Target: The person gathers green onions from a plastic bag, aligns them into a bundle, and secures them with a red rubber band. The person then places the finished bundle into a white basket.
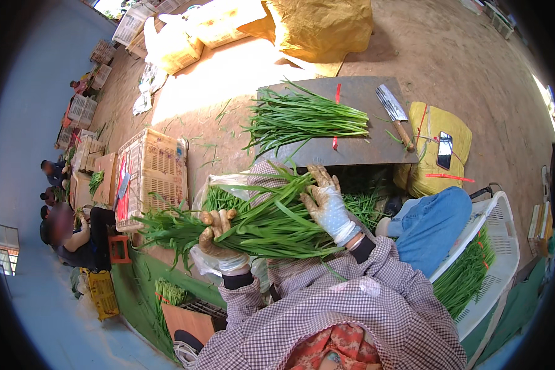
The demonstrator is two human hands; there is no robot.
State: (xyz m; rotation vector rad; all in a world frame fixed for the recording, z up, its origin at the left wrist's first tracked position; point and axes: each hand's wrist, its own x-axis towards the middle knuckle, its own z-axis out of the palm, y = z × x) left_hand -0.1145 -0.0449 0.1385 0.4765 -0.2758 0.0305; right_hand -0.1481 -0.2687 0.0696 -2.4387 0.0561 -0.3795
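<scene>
Across my lap lies a loose bunch of long green leaves, apparently garlic chives (277,231). My left hand (219,236), in a stained glove, has its fingers and thumb curled around the leafy left part. At the other side my right hand (326,203), in a dotted white glove, rests against the leaves with fingers spread. Before me on a dark metal board (300,155) lies another chive bunch (310,118), stems to the right. A red strip (338,94) shows at both its edges. A cleaver (395,113) with a wooden handle lies right of that bunch.
Right of the board, a phone (444,150) rests on a yellow bundle (416,171). A white basket (499,245) holds tied chives at my right. An upturned plastic crate (162,175) stands left; beyond it a co-worker (83,240) sits. Yellow sacking (323,27) lies ahead.
</scene>
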